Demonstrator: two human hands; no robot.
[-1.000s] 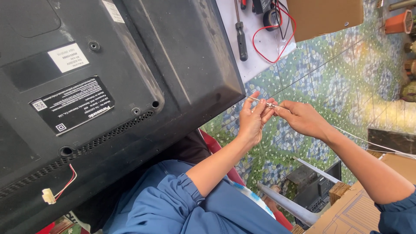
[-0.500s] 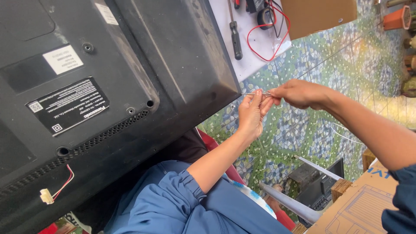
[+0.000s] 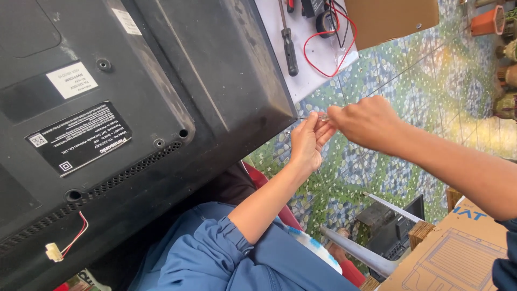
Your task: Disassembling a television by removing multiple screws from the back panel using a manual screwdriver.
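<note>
While the blue sleeve (image 3: 215, 253) lay nearest, the left hand (image 3: 308, 143) pinched a thin wire (image 3: 318, 117) at the corner of the black television back (image 3: 161, 97). The right hand (image 3: 366, 121), fingers curled shut on the same wire, had drawn closer than a second earlier, meeting the left. Beyond lay a screwdriver (image 3: 289, 46).

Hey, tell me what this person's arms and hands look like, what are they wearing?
Both hands are bare: no gloves, and no rings or watch that can be seen. The left hand leads to a bare forearm, with a blue sleeve pushed up and bunched near the elbow, ending in a stitched cuff. The right hand also has a bare forearm; only a scrap of dark blue sleeve shows at the frame's edge.
</note>
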